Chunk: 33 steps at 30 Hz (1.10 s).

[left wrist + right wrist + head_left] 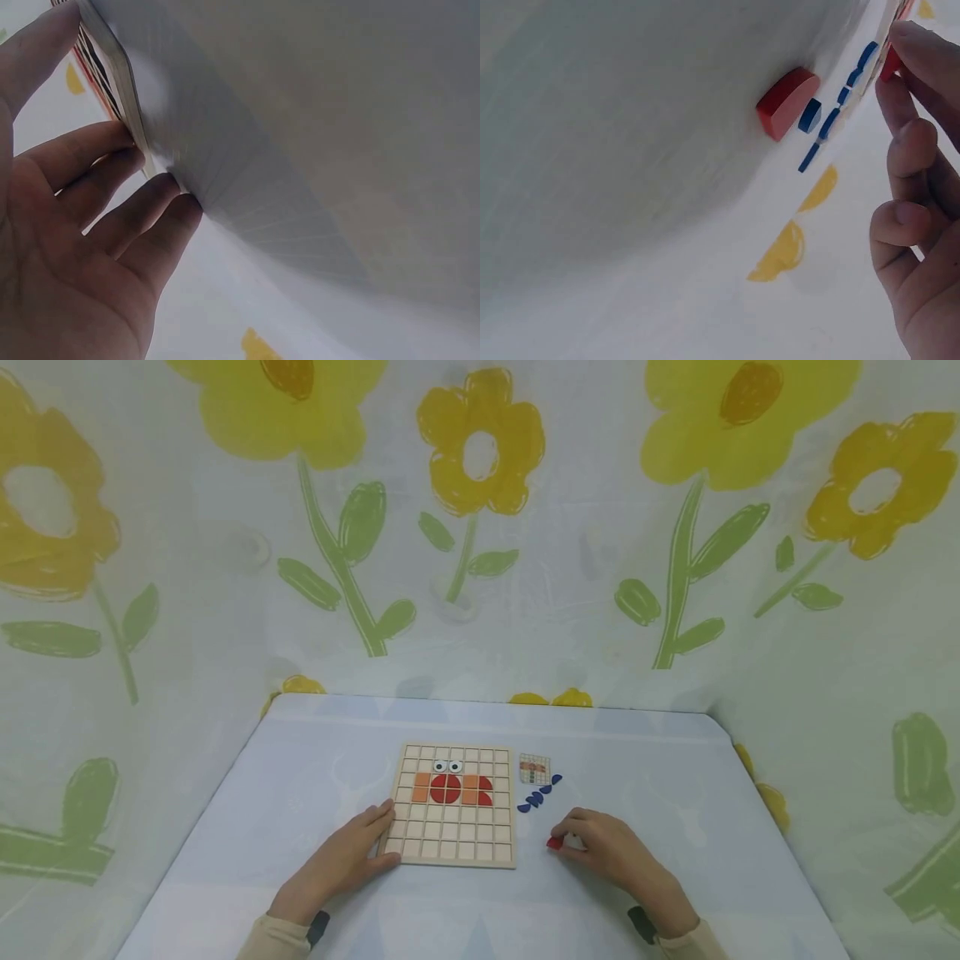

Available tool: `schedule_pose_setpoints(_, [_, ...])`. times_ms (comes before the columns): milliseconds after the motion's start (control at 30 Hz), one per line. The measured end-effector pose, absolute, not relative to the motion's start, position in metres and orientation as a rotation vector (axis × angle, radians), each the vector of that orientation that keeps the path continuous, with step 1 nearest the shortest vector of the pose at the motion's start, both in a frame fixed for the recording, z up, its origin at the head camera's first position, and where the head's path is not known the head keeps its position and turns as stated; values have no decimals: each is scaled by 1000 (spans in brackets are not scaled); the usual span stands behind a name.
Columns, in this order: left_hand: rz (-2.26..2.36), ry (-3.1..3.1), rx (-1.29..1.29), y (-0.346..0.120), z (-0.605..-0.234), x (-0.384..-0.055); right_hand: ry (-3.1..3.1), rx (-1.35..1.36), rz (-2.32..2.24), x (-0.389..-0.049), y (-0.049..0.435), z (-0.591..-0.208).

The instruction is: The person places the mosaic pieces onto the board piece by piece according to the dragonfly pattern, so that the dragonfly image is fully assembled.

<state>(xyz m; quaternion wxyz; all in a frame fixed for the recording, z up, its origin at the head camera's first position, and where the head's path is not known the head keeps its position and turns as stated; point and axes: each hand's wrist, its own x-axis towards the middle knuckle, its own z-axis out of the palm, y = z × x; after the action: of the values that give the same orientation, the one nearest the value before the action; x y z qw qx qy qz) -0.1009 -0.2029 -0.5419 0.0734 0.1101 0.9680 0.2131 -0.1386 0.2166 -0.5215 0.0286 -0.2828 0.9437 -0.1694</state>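
Flat on the white table, between the two hands: a square board of pale wood with lots of little boxes. Touching the left hand, but apart from the right hand.

Left hand loose, fingers spread and just a bit bent. Fingertips at the left side of the board, thumb by its near left corner.

Right hand pinching with thumb and first finger, a small rounded red piece in the tips. Other fingers curled in toward the palm. Held piece off the board, to the right of its near right corner.

In the upper boxes: two white tiles with big eyes. Under the eyes, a red circle made of four pieces. On both sides of the circle, orange squares. At the right end, two red quarter-round pieces.

Just beside the board, on its right, a small card with a grid picture. Near the card, a slanting line of little blue half-moon pieces. In the right wrist view, another rounded red piece on the table, near the blue ones.

On the arms, cream sleeves.
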Motion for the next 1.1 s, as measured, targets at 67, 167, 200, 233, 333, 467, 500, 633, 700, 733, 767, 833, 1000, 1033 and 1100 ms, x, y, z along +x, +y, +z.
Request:
schedule_pose_setpoints(67, [642, 2908, 333, -203, -542, -102, 2913, -851, -534, -140, 213, -521])
schedule_pose_setpoints(167, [640, 2910, 331, -203, -544, -103, 2908, -831, -537, -142, 207, -521])
schedule_pose_setpoints(200, [642, 2910, 332, -203, -545, -103, 2904, -832, -542, -143, 205, -520])
schedule_pose_setpoints(233, [644, 2911, 334, -203, -546, -103, 2906, -839, -539, -143, 204, -520])
schedule_pose_setpoints(333, [643, 2912, 334, -203, -546, -103, 2925, -885, -541, -146, 200, -518])
schedule_pose_setpoints(467, [640, 2917, 341, -204, -544, -103, 2970, -970, -551, -148, 193, -514])
schedule_pose_setpoints(500, [645, 2914, 339, -203, -543, -102, 2981, -994, -555, -149, 191, -513])
schedule_pose_setpoints(633, [650, 2911, 322, -203, -543, -101, 3017, -1093, -592, -153, 182, -508])
schedule_pose_setpoints(700, [655, 2912, 318, -203, -542, -101, 3046, -1158, -625, -157, 177, -506])
schedule_pose_setpoints(733, [654, 2916, 323, -203, -543, -101, 3065, -1190, -640, -159, 174, -505])
schedule_pose_setpoints(767, [654, 2917, 321, -203, -543, -101, 3087, -1225, -662, -161, 171, -504])
schedule_pose_setpoints(833, [660, 2915, 319, -203, -542, -100, 3135, -1299, -692, -165, 164, -503])
schedule_pose_setpoints(1000, [669, 2906, 316, -203, -542, -100, 3222, -1404, -806, -172, 145, -496])
schedule_pose_setpoints(1033, [669, 2906, 316, -202, -541, -100, 3220, -1410, -849, -174, 141, -495])
schedule_pose_setpoints(1100, [661, 2910, 317, -202, -542, -101, 3212, -1402, -932, -177, 132, -493])
